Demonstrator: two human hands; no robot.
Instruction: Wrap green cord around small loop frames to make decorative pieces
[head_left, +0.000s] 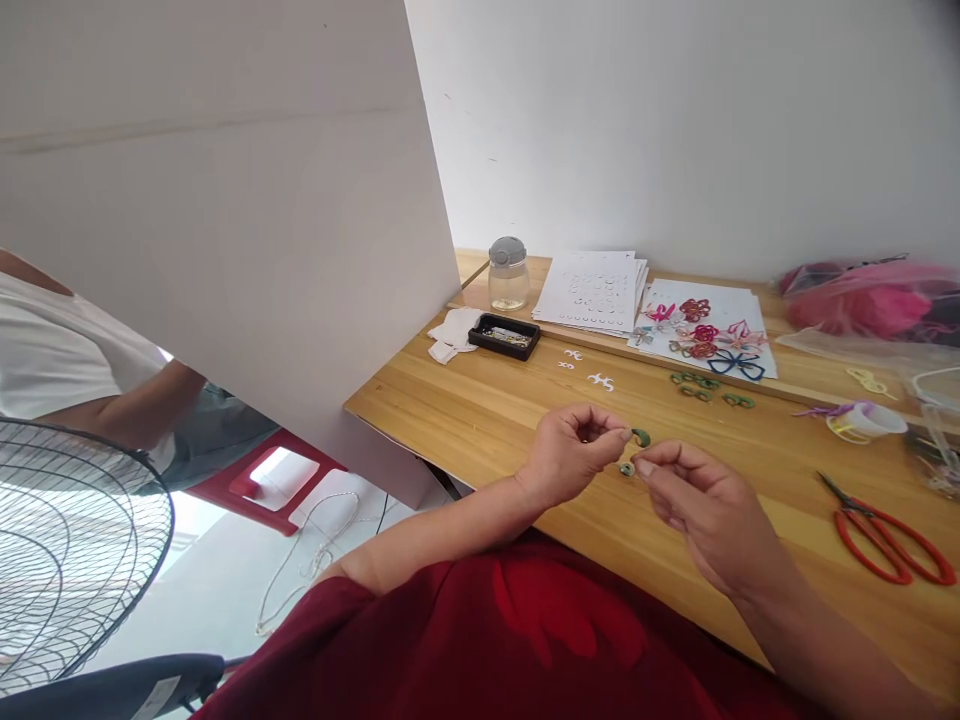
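My left hand pinches a small green curled piece between thumb and fingertips, just above the table. Close to its right, my right hand is closed in a pinch; whatever is between those fingertips is too small to make out. A small round light-coloured piece shows between the two hands, just below the green one. Several green looped pieces lie farther back, and white cut-out shapes lie to their left. Red-handled scissors rest on the table to the right of my right hand.
On the wooden table stand a black tray, a lidded jar, paper sheets, coloured looped flowers and a white cup. Pink material lies at right. A fan and another person are at left.
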